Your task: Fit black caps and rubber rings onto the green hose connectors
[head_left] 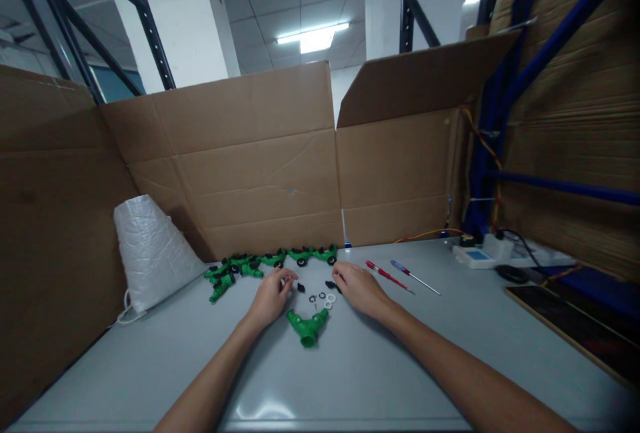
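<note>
L hand (pixel 273 294): fingers curled, can't tell if holding. R hand (pixel 359 288): narrow pinch, contents unclear. Tip: light fingertips, keep small parts apart. L-R: back-row fittings (pixel 273 259) (too bunched to count), 1 blk piece (pixel 301 287), 1 green Y-fitting (pixel 307 328) on table (pixel 400 359) btwn forearms, 2 blk rings (pixel 311 300), approx 2 white rings (pixel 327 307), 2 screwdrivers (pixel 384 273).

From afar I count one separate green fitting (pixel 308 330), two black knobs (pixel 301 288), two black rings (pixel 323 297), two white rings (pixel 334 298), two screwdrivers (pixel 388 275).
</note>
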